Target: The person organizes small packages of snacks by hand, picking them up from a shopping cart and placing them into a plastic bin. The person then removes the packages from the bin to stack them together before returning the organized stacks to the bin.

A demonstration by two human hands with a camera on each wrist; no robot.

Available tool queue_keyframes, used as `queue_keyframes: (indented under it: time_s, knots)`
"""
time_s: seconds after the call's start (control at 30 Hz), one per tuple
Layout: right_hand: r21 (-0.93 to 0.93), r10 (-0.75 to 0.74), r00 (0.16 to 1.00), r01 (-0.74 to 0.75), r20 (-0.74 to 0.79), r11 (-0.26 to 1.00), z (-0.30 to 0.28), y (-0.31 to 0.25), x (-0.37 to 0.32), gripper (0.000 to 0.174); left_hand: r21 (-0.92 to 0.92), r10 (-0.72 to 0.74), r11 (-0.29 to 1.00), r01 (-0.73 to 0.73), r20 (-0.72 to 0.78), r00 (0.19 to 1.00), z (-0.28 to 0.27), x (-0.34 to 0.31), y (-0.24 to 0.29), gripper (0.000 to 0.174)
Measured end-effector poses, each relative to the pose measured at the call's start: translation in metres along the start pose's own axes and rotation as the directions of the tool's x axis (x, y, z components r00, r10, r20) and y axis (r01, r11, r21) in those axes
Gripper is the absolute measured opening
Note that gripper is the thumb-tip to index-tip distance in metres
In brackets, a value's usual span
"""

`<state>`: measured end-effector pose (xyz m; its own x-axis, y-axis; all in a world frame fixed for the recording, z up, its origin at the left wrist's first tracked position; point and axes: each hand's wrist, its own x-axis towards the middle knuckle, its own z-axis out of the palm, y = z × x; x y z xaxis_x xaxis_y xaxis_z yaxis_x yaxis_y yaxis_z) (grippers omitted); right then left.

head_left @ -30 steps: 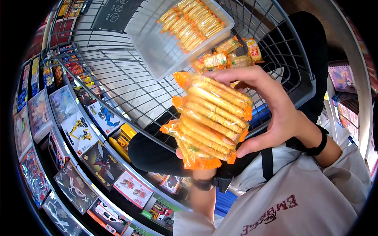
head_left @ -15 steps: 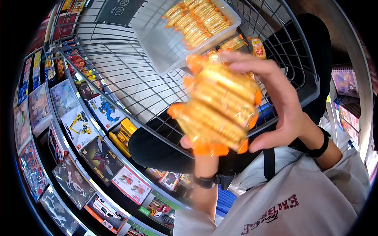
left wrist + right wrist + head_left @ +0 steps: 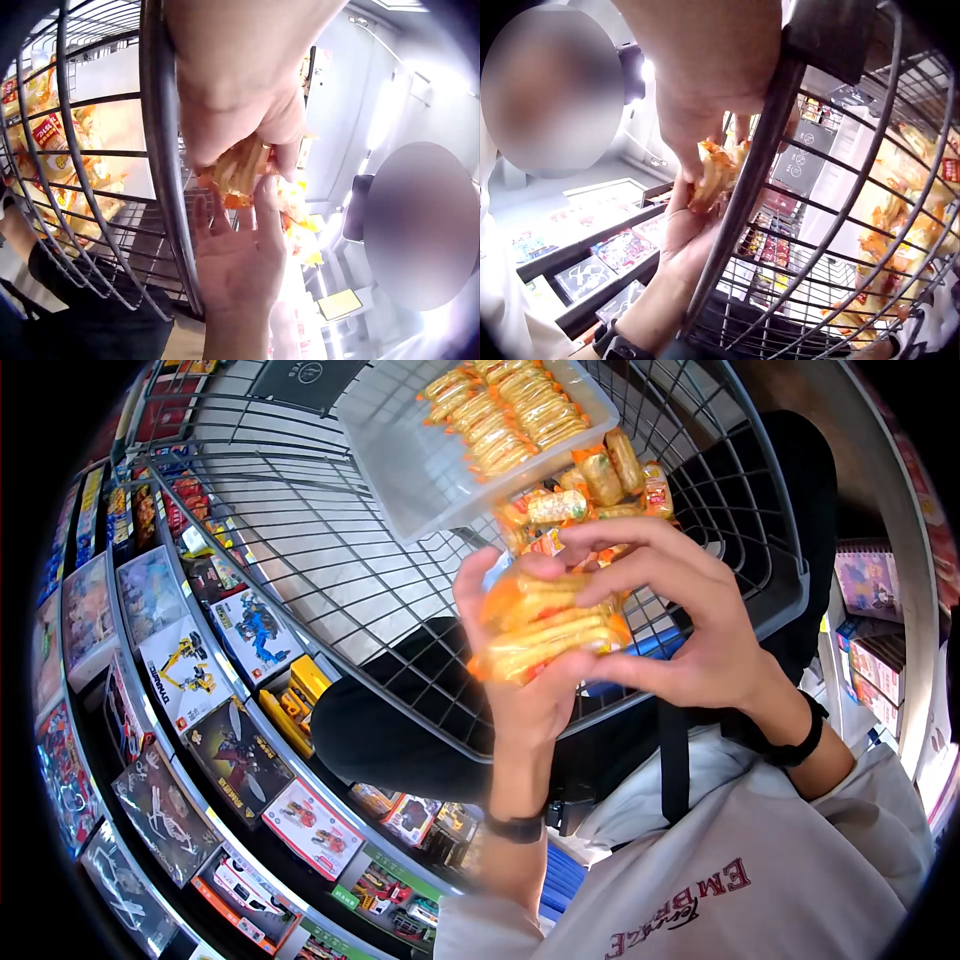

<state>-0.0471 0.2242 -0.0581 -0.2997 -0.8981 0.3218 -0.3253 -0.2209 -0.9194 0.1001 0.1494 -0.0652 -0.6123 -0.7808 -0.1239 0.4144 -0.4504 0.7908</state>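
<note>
Both hands are raised over the near rim of a shopping cart (image 3: 455, 738). Between them is a small bundle of flat yellow crackers (image 3: 560, 635) in clear wrappers with orange ends. My left hand (image 3: 515, 705) grips the bundle from the left, its fingers partly hidden behind the wrappers. From the other side my right hand (image 3: 700, 615) holds it, thumb below and fingers bent over the top. Past the hands, a clear plastic box (image 3: 395, 500) in the cart holds neat rows of similar wrapped crackers (image 3: 500, 420). Loose wrapped snacks (image 3: 600, 478) lie beside that box.
Shelves of boxed toys, including one with a blue robot (image 3: 258, 632), run along the left. Dark-trousered legs (image 3: 390, 710) flank the cart. A rack with a spiral notebook (image 3: 868, 580) stands at the right.
The wide stack of crackers has tilted and shows fewer packs. My left hand has come up from beneath to its left side, and my right fingers have closed in. More loose snacks show beside the box.
</note>
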Motion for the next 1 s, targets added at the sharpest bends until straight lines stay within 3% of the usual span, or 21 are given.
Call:
queue_keyframes:
  time_s: [0.07,0.13,0.2,0.23,0.4,0.5,0.57,0.6,0.63,0.67,0.73,0.8,0.87,1.0]
  knots:
    - [0.021,0.005,1.000,-0.006,0.007,1.000,0.000,-0.002,0.002,0.042,-0.101,0.102,0.989,-0.104,-0.020,0.995,0.003,-0.001,-0.002,0.103]
    - [0.035,-0.064,0.998,0.063,0.015,0.997,0.000,0.000,0.002,0.037,-0.094,0.067,0.993,-0.071,-0.045,0.997,-0.002,-0.001,-0.001,0.103]
    - [0.033,-0.055,0.998,0.054,0.029,0.998,-0.002,0.000,-0.001,0.035,-0.142,0.140,0.984,-0.106,0.254,0.957,-0.017,0.005,-0.007,0.091]
    - [0.028,-0.049,0.998,0.048,0.042,0.998,-0.003,0.000,-0.002,0.033,-0.149,0.121,0.986,-0.081,0.289,0.950,-0.019,0.006,-0.006,0.080]
    - [0.053,-0.064,0.997,0.062,0.044,0.997,-0.003,0.002,-0.002,0.031,-0.245,0.141,0.968,-0.051,0.366,0.920,-0.021,0.011,-0.005,0.065]
    - [0.075,-0.039,0.999,0.036,0.034,0.997,-0.004,0.003,-0.003,0.034,-0.263,0.072,0.965,0.013,0.314,0.947,-0.015,0.008,-0.002,0.074]
    - [0.107,0.002,1.000,-0.005,0.025,0.994,-0.003,0.001,-0.003,0.035,-0.330,0.005,0.942,0.058,0.186,0.983,-0.004,0.004,0.001,0.083]
    - [0.341,0.162,0.987,-0.154,0.005,0.927,-0.001,0.000,-0.004,0.035,-0.331,0.003,0.942,0.059,0.184,0.983,0.002,0.003,0.005,0.083]
    - [0.555,0.317,0.948,-0.276,0.022,0.785,0.001,-0.001,-0.004,0.035,-0.282,-0.055,0.956,0.086,0.115,0.992,0.008,0.004,0.010,0.085]
    - [0.556,0.320,0.947,-0.278,0.023,0.783,0.000,-0.001,-0.002,0.035,-0.233,-0.110,0.965,0.117,0.041,0.993,0.011,0.003,0.012,0.088]
    - [0.558,0.468,0.881,-0.424,0.072,0.713,-0.006,0.001,0.002,0.034,-0.196,-0.085,0.975,0.103,0.096,0.992,0.002,0.002,0.006,0.080]
    - [0.507,0.441,0.895,-0.408,0.059,0.760,-0.005,0.008,0.001,0.036,0.151,-0.036,0.988,0.041,-0.039,0.999,-0.002,-0.001,-0.002,0.076]
    - [0.612,0.559,0.825,-0.485,0.083,0.625,-0.006,0.010,0.000,0.034,0.151,-0.045,0.987,0.046,-0.011,0.999,-0.003,-0.002,-0.003,0.075]
    - [0.622,0.579,0.811,-0.496,0.084,0.606,-0.007,0.014,-0.002,0.033,0.162,-0.019,0.986,0.022,-0.019,1.000,0.000,0.002,-0.005,0.076]
